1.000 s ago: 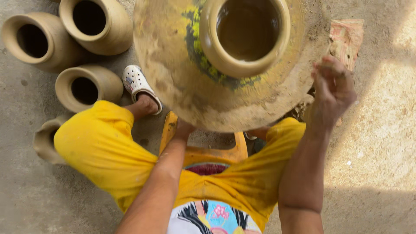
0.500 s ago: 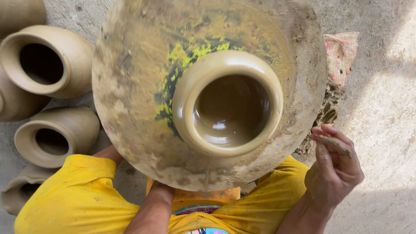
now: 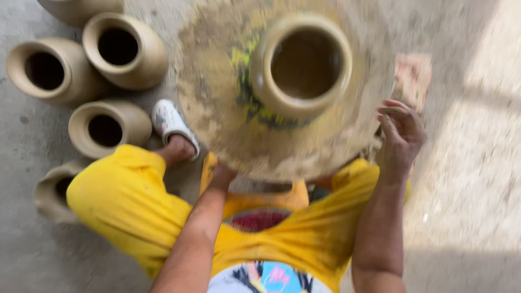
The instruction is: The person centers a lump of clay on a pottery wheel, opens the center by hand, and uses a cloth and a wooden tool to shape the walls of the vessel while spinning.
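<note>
Head view: your right hand [image 3: 400, 133] sits at the wheel [image 3: 217, 108] rim, fingers loosely apart, holding nothing, left hand [image 3: 222, 176] tucked under the near edge so grip can't be told, clay pot [image 3: 302, 64] centred on the disc for balance.

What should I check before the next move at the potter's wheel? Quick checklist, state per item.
1. Clay pot sits upright on the wheel disc: ok.
2. Right hand at the disc's edge, fingers curled, holding nothing: ok.
3. Left hand grip under the disc: cannot tell, hidden.
4. Finished pots on the floor stand apart from the disc: ok.
5. Disc spinning or not: cannot tell, picture blurred.
</note>
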